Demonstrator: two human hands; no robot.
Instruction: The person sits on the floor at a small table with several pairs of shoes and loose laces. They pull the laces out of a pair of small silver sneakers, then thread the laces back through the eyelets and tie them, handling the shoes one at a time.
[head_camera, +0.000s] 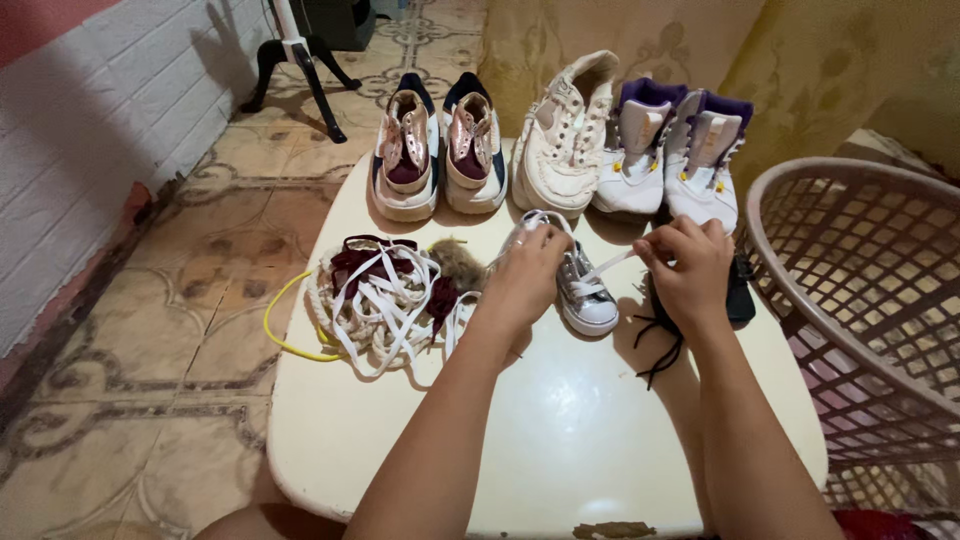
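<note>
While gripped, sneaker (585, 290) mid-table (560, 440).

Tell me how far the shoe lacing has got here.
Done: nothing clearly finished. In hand: left hand steadies the small grey sneaker while right hand pulls its white lace. Left: a pile of loose laces and black lace lie unused.
</note>
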